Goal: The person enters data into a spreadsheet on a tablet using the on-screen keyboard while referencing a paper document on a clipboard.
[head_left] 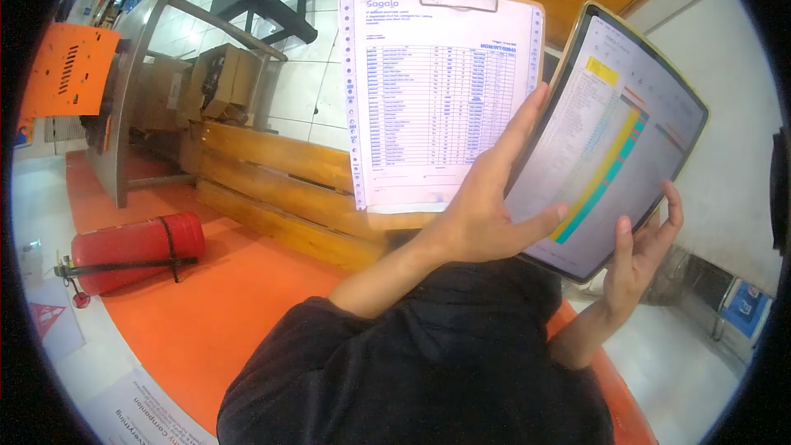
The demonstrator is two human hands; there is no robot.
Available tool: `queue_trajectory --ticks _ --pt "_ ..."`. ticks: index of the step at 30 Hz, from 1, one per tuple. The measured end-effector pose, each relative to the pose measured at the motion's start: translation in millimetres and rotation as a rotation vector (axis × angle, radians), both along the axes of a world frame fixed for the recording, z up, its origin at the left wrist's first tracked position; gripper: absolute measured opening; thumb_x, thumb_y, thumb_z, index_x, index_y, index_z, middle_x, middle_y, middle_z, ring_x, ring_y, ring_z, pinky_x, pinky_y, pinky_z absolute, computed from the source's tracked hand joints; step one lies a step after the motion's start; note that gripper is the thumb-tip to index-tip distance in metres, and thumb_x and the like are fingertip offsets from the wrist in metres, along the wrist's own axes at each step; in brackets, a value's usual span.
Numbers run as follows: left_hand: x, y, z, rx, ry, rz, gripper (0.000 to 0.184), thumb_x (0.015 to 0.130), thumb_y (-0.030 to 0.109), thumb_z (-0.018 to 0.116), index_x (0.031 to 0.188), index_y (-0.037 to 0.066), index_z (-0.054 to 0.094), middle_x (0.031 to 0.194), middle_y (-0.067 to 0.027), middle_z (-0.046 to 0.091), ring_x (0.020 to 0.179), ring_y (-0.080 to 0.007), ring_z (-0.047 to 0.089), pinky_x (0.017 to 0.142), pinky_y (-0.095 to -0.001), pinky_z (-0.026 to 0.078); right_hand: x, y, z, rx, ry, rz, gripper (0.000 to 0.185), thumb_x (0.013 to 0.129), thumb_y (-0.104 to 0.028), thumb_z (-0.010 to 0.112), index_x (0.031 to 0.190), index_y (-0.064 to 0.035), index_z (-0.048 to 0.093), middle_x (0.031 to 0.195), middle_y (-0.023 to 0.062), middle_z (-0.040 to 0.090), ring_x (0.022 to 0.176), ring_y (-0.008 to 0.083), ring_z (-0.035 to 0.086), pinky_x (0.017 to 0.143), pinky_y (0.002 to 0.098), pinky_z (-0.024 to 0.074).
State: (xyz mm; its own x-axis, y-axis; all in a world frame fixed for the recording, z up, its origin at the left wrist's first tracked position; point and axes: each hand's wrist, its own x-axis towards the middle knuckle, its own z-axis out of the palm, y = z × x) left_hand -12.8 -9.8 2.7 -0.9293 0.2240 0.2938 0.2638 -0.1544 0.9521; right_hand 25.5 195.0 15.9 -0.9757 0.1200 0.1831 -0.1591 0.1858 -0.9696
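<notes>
My left hand grips a tablet by its left edge, the thumb lying over the screen and the fingers partly behind it. The tablet is tilted and shows a spreadsheet with yellow and teal columns. At its lower right edge is my right hand, fingers apart, one fingertip over the screen; I cannot tell whether it touches. Left of the tablet lies a clipboard with a printed table sheet under its metal clip. My left hand and the tablet overlap the clipboard's right side.
A wooden bench runs behind the clipboard. On the orange floor strip lies a red fire extinguisher. Cardboard boxes sit beneath a table at left. A black stool stands on white tiles farther back.
</notes>
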Motion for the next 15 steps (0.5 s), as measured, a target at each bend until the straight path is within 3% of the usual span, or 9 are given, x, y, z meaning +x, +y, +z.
queue_trajectory --ticks 3,9,12,15 --pt "1.2 -0.9 -2.2 -0.005 -0.001 0.002 0.094 0.073 -0.003 0.065 0.146 -0.006 0.007 0.15 -0.0227 0.021 0.14 -0.0257 0.02 0.113 -0.0335 0.015 -1.2 -5.0 1.5 -0.014 0.043 -0.021 0.066 0.088 -0.007 0.058 0.143 -0.003 0.021 0.134 0.0249 0.043 0.124 0.0273 0.043 0.105 0.038 0.0283" --pt "2.3 -3.9 -1.1 0.051 -0.068 -0.015 0.093 0.071 -0.005 0.064 0.146 -0.006 0.01 0.151 -0.0208 0.021 0.14 -0.0247 0.02 0.112 -0.033 0.016 -1.9 -12.7 5.2 -0.051 0.044 -0.005 0.081 0.088 -0.005 0.057 0.149 -0.0076 0.005 0.138 0.0252 0.039 0.127 0.0276 0.04 0.107 0.0389 0.0264" --pt "3.6 -3.8 -5.5 0.044 -0.033 0.043 0.094 0.069 -0.003 0.066 0.146 -0.006 0.012 0.151 -0.0197 0.022 0.14 -0.0255 0.022 0.113 -0.0343 0.016 -0.9 -13.5 10.1 -0.183 -0.003 0.014 0.094 0.084 -0.007 0.064 0.15 -0.009 -0.003 0.138 0.0253 0.041 0.127 0.0268 0.041 0.107 0.0365 0.0276" --pt "4.6 -3.9 -8.7 0.003 -0.018 0.056 0.094 0.071 0.002 0.068 0.146 -0.006 0.012 0.151 -0.0208 0.022 0.139 -0.0277 0.024 0.113 -0.036 0.017 -0.6 -8.2 8.1 -0.199 -0.005 0.013 0.092 0.082 -0.002 0.063 0.149 -0.0058 0.001 0.133 0.0225 0.048 0.122 0.0245 0.047 0.104 0.0348 0.0325"
